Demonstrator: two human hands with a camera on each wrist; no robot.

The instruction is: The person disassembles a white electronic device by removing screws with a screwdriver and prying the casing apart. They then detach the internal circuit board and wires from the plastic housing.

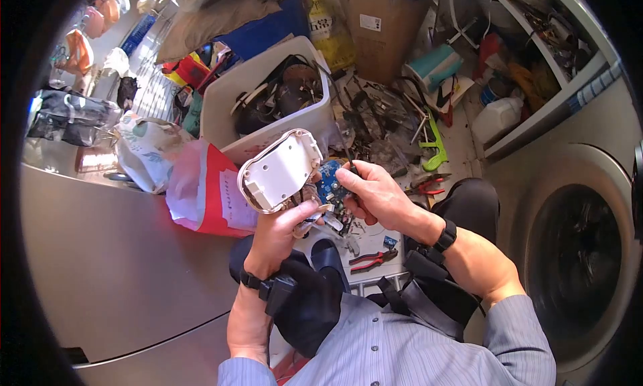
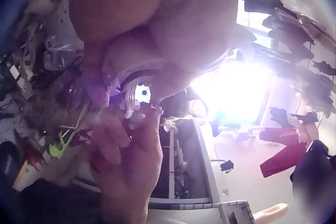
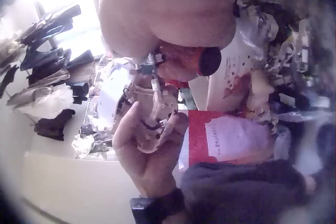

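A white plastic housing (image 1: 281, 170) is gripped by my left hand (image 1: 271, 237), flat face up. Its hollow side, with wires and small parts, shows in the right wrist view as a pale shell (image 3: 148, 142) in my left hand (image 3: 147, 169). Beside it, my right hand (image 1: 385, 198) pinches a blue circuit board (image 1: 328, 183) between thumb and fingers. A round orange-and-black end (image 3: 209, 61) sticks out under my right hand (image 3: 173, 11); the rest of that object is hidden. In the left wrist view, both hands meet and cover most of the parts.
Red-handled pliers (image 1: 374, 260) lie on the floor by a small blue board (image 1: 390, 242). Beyond the hands stand a white bin (image 1: 231, 128) of dark items and a red-and-white bag (image 1: 211, 191). Scrap and a green tool (image 1: 437, 148) lie ahead; a washing machine (image 1: 516, 205) stands right.
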